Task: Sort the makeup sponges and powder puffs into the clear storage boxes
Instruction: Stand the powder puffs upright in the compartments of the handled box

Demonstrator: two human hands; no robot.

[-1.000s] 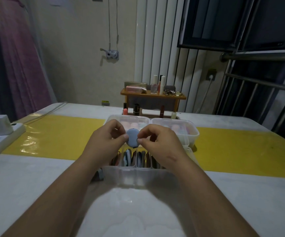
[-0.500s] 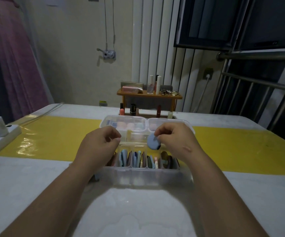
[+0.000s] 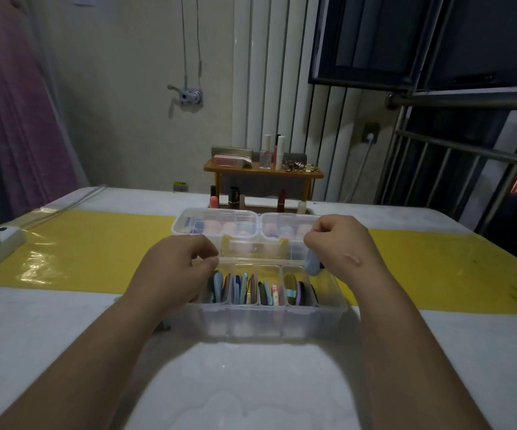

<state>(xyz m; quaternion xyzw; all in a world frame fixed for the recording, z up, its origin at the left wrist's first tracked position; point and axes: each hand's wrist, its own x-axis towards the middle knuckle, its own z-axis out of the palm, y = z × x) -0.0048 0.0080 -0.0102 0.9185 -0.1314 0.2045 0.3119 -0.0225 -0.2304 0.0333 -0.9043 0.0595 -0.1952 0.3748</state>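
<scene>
The right hand (image 3: 341, 246) pinches a blue powder puff (image 3: 312, 264); next it should slide edge-down into the clear storage box (image 3: 260, 321) just below. For the left hand (image 3: 182, 268), grip unclear.

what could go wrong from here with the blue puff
The right hand pinches the blue puff by its top edge, above the right end of the near clear box; it might slip and drop outside the rim. The upright puffs already stand close together in the slots, so squeezing it in beside them may tip or crowd them.
</scene>
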